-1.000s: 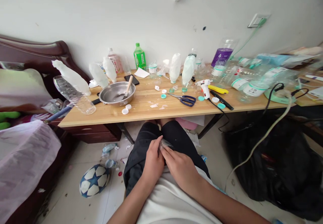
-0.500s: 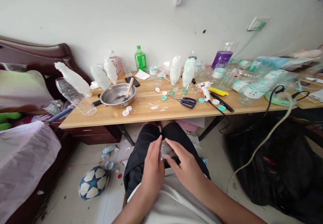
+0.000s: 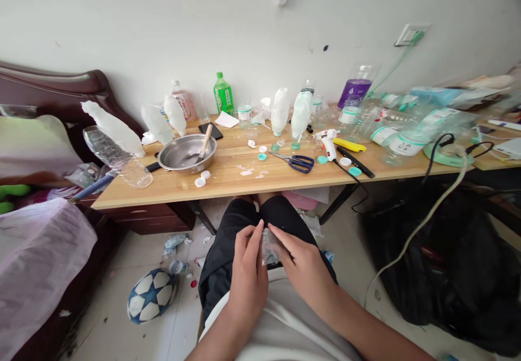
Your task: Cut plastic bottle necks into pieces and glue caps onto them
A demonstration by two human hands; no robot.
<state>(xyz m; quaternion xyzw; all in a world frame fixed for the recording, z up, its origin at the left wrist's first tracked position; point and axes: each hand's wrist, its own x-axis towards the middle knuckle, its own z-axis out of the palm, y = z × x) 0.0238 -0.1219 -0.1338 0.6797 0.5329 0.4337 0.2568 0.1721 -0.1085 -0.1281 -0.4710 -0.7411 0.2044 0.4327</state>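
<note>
Your left hand (image 3: 249, 266) and right hand (image 3: 307, 266) grip one clear plastic piece (image 3: 268, 248) between them, above your lap (image 3: 222, 244). Press evenly from both sides, and mind your fingertips in case its edge is sharp; I cannot tell whether it is cut. On the worktop (image 3: 228, 183), ahead and slightly right of your hands: one pair of scissors (image 3: 300, 163), one glue gun (image 3: 329, 143). Further right, the bottles (image 3: 405, 145) are too jumbled to count. Ahead-left: one bowl (image 3: 173, 157), two white caps (image 3: 200, 182) before it. Left of your hands: one ball (image 3: 151, 297).
</note>
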